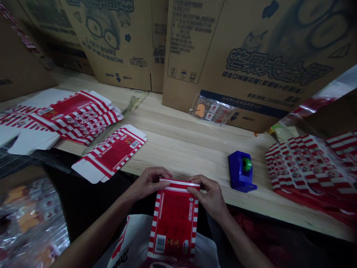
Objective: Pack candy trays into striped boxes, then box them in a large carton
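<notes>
A red-and-white striped carton [174, 219] with a barcode is held upright close to my body, its top end at the table's front edge. My left hand [153, 181] pinches the carton's top left corner between thumb and fingers. At the top right corner my right hand [209, 194] grips it the same way, thumb on the printed face. The carton's back side and my fingertips behind it are hidden. To the left lie a few flat cartons [117, 150] of the same print, partly over the table edge.
A blue tape dispenser [240, 171] stands on the wooden table [178, 137]. Striped cartons [309, 163] are stacked at right, flat ones [80, 111] piled at left. Large cardboard boxes [195, 85] line the back, a clear packet [213, 111] before them. Plastic-wrapped packets [30, 219] fill the lower left.
</notes>
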Demonstrator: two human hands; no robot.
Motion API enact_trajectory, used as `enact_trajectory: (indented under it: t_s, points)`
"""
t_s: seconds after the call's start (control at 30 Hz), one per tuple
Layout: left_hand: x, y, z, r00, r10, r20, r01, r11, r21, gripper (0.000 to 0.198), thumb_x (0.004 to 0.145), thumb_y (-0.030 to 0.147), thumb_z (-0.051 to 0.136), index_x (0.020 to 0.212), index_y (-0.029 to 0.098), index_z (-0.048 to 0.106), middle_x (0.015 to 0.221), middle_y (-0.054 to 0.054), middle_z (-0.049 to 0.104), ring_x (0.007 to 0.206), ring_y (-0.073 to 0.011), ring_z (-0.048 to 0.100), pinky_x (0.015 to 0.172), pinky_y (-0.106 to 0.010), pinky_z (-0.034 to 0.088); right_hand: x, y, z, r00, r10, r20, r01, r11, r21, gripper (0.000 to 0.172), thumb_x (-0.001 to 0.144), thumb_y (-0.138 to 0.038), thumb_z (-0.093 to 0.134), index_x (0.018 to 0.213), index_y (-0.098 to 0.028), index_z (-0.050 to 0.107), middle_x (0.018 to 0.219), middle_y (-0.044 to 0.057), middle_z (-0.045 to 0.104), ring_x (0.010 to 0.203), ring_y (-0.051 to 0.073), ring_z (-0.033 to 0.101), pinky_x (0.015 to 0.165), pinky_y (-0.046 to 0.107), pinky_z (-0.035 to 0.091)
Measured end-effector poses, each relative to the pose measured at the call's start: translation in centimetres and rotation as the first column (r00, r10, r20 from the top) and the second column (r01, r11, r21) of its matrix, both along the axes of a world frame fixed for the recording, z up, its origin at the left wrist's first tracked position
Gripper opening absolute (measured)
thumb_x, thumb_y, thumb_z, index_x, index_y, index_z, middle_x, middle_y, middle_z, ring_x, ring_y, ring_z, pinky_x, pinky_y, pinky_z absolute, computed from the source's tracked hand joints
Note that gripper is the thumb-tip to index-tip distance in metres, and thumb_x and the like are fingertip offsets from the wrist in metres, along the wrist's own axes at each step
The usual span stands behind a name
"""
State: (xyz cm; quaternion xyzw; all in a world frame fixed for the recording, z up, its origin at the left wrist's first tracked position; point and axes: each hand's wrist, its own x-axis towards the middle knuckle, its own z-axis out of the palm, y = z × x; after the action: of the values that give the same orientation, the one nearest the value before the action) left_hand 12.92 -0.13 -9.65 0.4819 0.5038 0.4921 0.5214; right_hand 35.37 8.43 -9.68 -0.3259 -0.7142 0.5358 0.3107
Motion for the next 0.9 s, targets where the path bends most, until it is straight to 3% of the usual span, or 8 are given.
enact_trajectory:
  t_s: [0.17,0.33,0.4,0.5,0.53,0.57,0.7,0.9]
  points:
    - [2.9,-0.2,-1.9,0.969,0.213,0.125,-0.205,0.976,-0.076,0.019,0.071,0.033,0.076,0.079,0.015,0.073,0.090,-0.008,0.073,0.086,-0.0216,0.066,0.078,-0.030,0.050,-0.1,-1.5,-1.2,0.993,-0.114,-0.032,0.115,0.993,0.023,0.011,0.080,-0.025,0.067,0.070,-0.021,0.067,0.083,0.006,0.073,0.078,0.021,0.067,0.076,0.033,0.052]
    - [4.1,-0.1,-2.3,0.956,0.293,0.027,-0.289,0.951,-0.114,0.019,0.071,0.034,0.076,0.067,0.015,0.071,0.085,-0.008,0.075,0.078,-0.0202,0.066,0.073,-0.029,0.051,2.1,-1.0,-1.6,0.971,-0.224,-0.080,0.227,0.973,0.028,0.007,0.083,-0.026,0.064,0.084,-0.021,0.068,0.100,0.008,0.070,0.094,0.022,0.065,0.080,0.033,0.052]
    - [3.9,0.2,-2.6,0.957,0.291,-0.017,-0.290,0.947,-0.135,0.021,0.071,0.036,0.075,0.068,0.016,0.071,0.088,-0.008,0.075,0.079,-0.0210,0.067,0.072,-0.030,0.052,4.7,0.5,-1.8,0.893,-0.433,-0.123,0.447,0.884,0.136,0.008,0.083,-0.028,0.064,0.083,-0.021,0.067,0.098,0.008,0.067,0.094,0.021,0.063,0.078,0.032,0.051]
    - [3.8,1.0,-3.0,0.959,0.275,-0.067,-0.282,0.950,-0.134,0.025,0.070,0.040,0.075,0.066,0.016,0.069,0.090,-0.009,0.074,0.082,-0.0228,0.067,0.072,-0.031,0.053,9.7,3.4,-2.2,0.638,-0.756,-0.147,0.759,0.584,0.289,0.016,0.081,-0.035,0.065,0.078,-0.020,0.064,0.088,0.006,0.061,0.083,0.019,0.057,0.069,0.030,0.047]
    - [3.8,1.3,-3.1,0.961,0.267,-0.080,-0.275,0.954,-0.122,0.026,0.070,0.041,0.075,0.065,0.016,0.069,0.090,-0.009,0.073,0.083,-0.0230,0.067,0.072,-0.031,0.052,11.3,4.4,-2.5,0.578,-0.807,-0.123,0.797,0.526,0.297,0.019,0.078,-0.038,0.067,0.077,-0.019,0.064,0.085,0.005,0.060,0.078,0.018,0.055,0.066,0.029,0.046]
    - [3.9,1.5,-3.1,0.962,0.259,-0.087,-0.268,0.957,-0.107,0.026,0.069,0.041,0.075,0.065,0.016,0.068,0.090,-0.008,0.073,0.083,-0.0230,0.066,0.073,-0.031,0.052,12.5,5.2,-2.9,0.552,-0.829,-0.089,0.812,0.510,0.285,0.022,0.076,-0.041,0.068,0.075,-0.018,0.065,0.081,0.004,0.060,0.073,0.018,0.053,0.063,0.029,0.044]
    - [4.5,2.0,-2.4,0.966,0.231,-0.115,-0.237,0.971,-0.042,0.024,0.068,0.039,0.075,0.062,0.017,0.067,0.087,-0.007,0.070,0.081,-0.0212,0.065,0.073,-0.029,0.050,14.3,7.4,-4.5,0.598,-0.801,-0.031,0.790,0.582,0.191,0.028,0.067,-0.046,0.072,0.062,-0.018,0.067,0.063,0.001,0.058,0.064,0.017,0.050,0.060,0.028,0.041]
    - [4.9,2.5,-1.3,0.972,0.174,-0.158,-0.174,0.985,0.016,0.023,0.073,0.035,0.071,0.061,0.017,0.063,0.083,-0.006,0.068,0.077,-0.0196,0.062,0.071,-0.028,0.047,12.6,6.2,-5.5,0.460,-0.871,-0.175,0.888,0.449,0.100,0.030,0.073,-0.046,0.067,0.071,-0.016,0.067,0.072,0.002,0.058,0.071,0.017,0.052,0.063,0.029,0.044]
